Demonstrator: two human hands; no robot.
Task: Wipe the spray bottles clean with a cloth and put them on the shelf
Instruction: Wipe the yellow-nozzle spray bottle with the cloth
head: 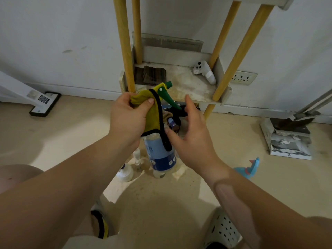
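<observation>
A clear spray bottle [161,155] with a blue label and a green trigger [169,97] is held in front of the shelf [195,88]. A yellow cloth with a black edge [152,114] is wrapped over its neck and shoulder. My left hand [129,117] grips the cloth around the bottle's neck. My right hand [192,137] hovers just right of the bottle with relaxed fingers; its thumb is at the cloth's black edge. A blue spray bottle [250,169] lies on the floor to the right. Two small white bottles [125,174] stand below the held bottle.
The low shelf has yellow wooden posts [124,45], a white controller [204,71] and dark wooden pieces [150,74] on it. Dark items [173,121] lie under it. A dustpan [291,123] sits at the right wall, a stand base [45,104] at the left.
</observation>
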